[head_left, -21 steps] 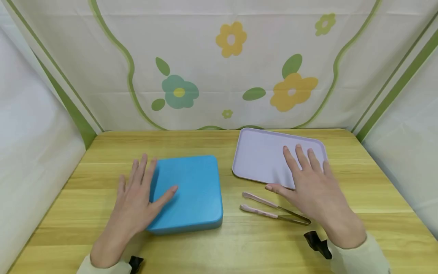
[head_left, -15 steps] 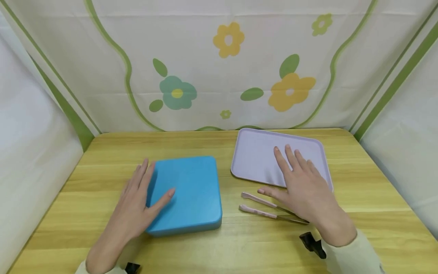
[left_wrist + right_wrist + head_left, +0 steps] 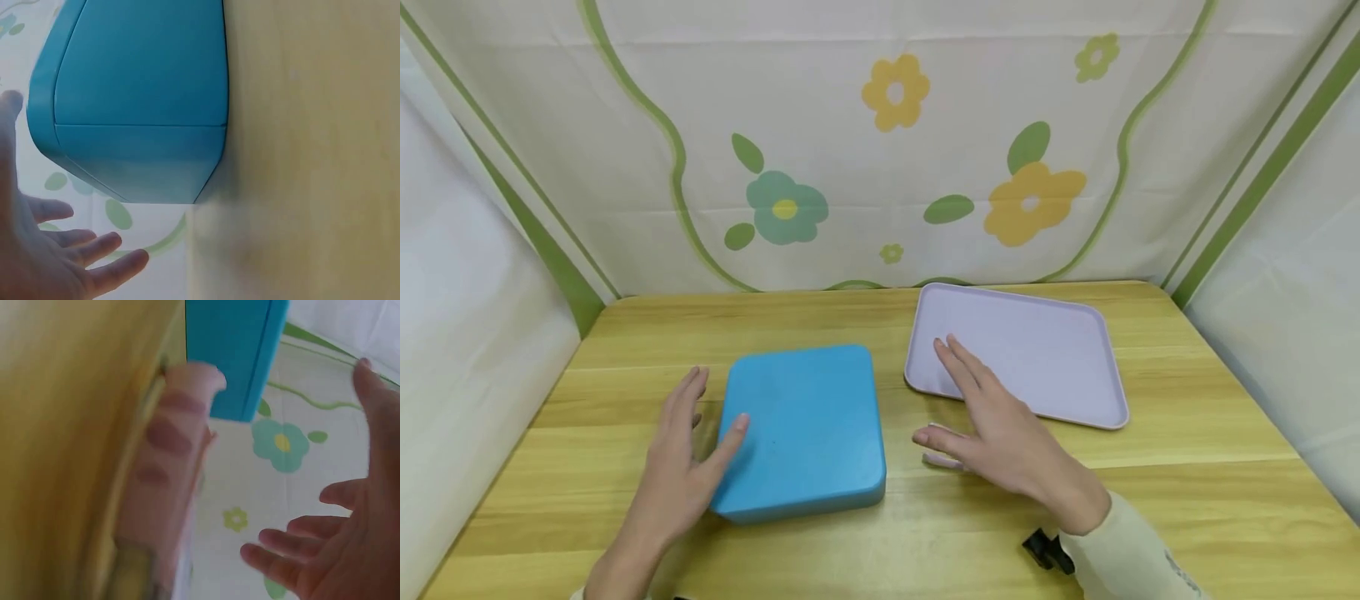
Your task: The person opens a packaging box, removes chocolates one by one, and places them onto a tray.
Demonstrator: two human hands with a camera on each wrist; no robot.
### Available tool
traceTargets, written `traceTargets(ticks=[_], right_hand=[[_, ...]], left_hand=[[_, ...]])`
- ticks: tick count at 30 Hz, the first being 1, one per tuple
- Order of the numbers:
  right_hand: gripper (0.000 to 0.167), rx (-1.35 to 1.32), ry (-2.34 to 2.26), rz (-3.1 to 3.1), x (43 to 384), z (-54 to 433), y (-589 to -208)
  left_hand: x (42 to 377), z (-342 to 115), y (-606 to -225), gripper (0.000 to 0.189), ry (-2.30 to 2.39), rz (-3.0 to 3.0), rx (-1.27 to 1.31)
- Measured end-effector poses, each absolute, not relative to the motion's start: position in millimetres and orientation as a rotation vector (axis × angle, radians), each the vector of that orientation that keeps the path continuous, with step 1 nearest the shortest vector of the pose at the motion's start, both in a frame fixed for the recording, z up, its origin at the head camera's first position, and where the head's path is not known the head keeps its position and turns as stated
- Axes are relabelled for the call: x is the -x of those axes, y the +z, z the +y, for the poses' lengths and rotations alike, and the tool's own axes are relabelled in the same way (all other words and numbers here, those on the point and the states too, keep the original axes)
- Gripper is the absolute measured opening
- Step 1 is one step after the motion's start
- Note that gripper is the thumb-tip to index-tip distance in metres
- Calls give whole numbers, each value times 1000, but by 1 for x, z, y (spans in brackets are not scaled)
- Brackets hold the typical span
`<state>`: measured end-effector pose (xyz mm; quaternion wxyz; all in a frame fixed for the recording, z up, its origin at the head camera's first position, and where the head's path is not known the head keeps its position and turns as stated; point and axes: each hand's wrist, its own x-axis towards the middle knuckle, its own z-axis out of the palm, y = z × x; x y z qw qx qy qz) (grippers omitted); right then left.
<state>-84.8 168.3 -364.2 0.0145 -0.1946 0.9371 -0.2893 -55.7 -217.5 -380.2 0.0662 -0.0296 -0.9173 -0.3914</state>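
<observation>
A blue box [image 3: 805,429] with a smooth top and rounded corners lies on the table, left of the middle. My left hand [image 3: 673,475] is at its left side, thumb over the box's edge and fingers spread; in the left wrist view the hand [image 3: 44,256] looks apart from the box. Over the table, between the box and a lilac tray [image 3: 1060,358], my right hand [image 3: 1000,437] hovers with its fingers extended and holds nothing. Beneath it lie tongs with pale pink tips [image 3: 943,461], mostly hidden by the hand; the right wrist view shows one pink arm of the tongs [image 3: 165,462] close up.
The wooden table [image 3: 880,558] has a flowered white cloth [image 3: 850,150] hanging behind it. White cloth walls [image 3: 467,275] stand on both sides. The tray lies at the back right, near the table's far edge.
My right hand has moved left, from over the tray to above the tongs, turning toward the box. My left hand has drawn slightly left and lower, its palm turned toward the box's side.
</observation>
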Motion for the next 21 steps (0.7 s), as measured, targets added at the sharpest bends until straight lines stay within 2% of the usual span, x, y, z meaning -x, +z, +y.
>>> traceTargets(ticks=[7,14,21], right_hand=[[104,680,-1239,2641,80,144,-379],[111,718,-1212,2579,76,128,-383],[132,749,-1181,2535,73,117,-386]], left_hand=[[54,-221,-387,77,-1349,-2684,177],[48,-222,-392,85,-1587,-2750,91],[45,-223,-393,95,-1673,-2799,41]])
